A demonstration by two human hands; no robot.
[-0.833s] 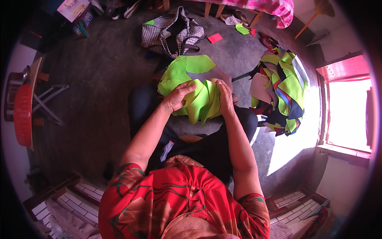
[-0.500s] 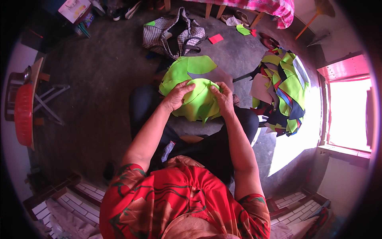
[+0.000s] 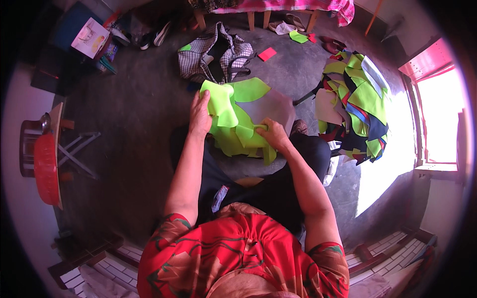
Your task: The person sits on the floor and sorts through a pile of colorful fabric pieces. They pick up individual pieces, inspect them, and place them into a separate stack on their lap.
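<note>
A lime-green fabric piece (image 3: pixel 223 107) is raised in my left hand (image 3: pixel 200 115), its fingers closed on the upper left edge. My right hand (image 3: pixel 273 133) pinches an edge of lime-green fabric at the lower right; whether this is the same piece cannot be made out. Beneath both hands, between my legs, more lime-green pieces (image 3: pixel 251 89) lie overlapping on a flat grey surface (image 3: pixel 271 107). Some of their edges hang down on the near side.
A tall heap of coloured fabric scraps (image 3: pixel 355 104) stands at the right. Beyond my hands lies a checked bag (image 3: pixel 191 62), with a red scrap (image 3: pixel 267 54) beside it. A red basin (image 3: pixel 45 169) sits at the far left, near a folding stand (image 3: pixel 77 154).
My hands have moved apart. The left has lifted green fabric up and to the left, while the right has moved down toward me. The whole view has shifted slightly.
</note>
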